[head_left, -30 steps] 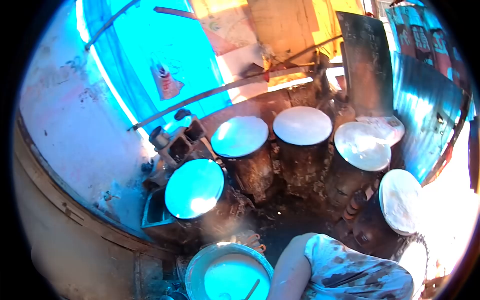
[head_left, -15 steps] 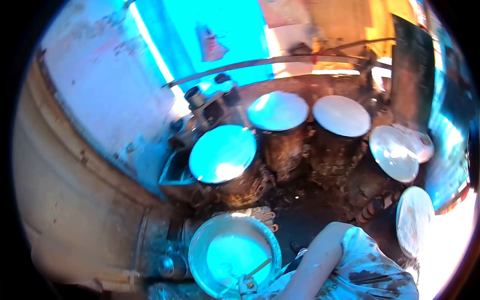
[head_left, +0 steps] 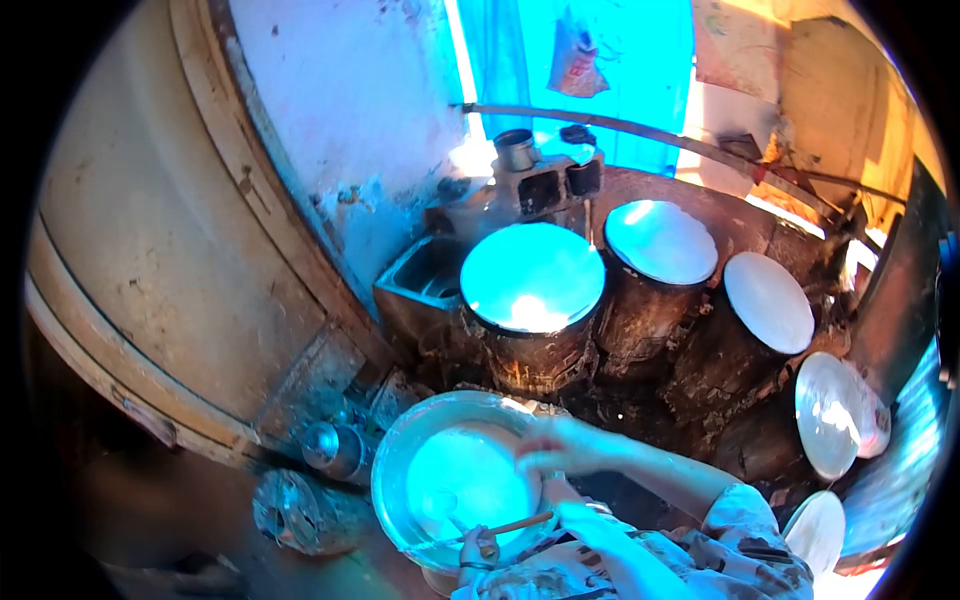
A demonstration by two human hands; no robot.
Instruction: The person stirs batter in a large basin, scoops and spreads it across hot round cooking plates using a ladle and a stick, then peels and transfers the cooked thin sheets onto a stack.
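A wide metal pot [head_left: 388, 450] stands below me with pale liquid [head_left: 480, 470] inside, tinted blue by the light. My left hand [head_left: 478, 548], with a band at its wrist, is closed round a wooden stick [head_left: 525, 523] at the pot's near side. The stick lies slanted across that near rim, and its lower end is hard to make out. My right hand [head_left: 550, 445] is over the pot's right rim, smeared by motion. Whether its fingers hold anything does not show.
Several lidded drums curve round beyond the pot, among them a near drum [head_left: 535, 280] and two farther drums [head_left: 660, 245]. A square basin [head_left: 425, 275] is by the wall. Left of the pot are a metal vessel [head_left: 335, 450] and a battered can [head_left: 300, 510].
My view has swung left, so the drums sit farther right. My right forearm has come up and its hand is now above the pot's rim. My left hand keeps the stick.
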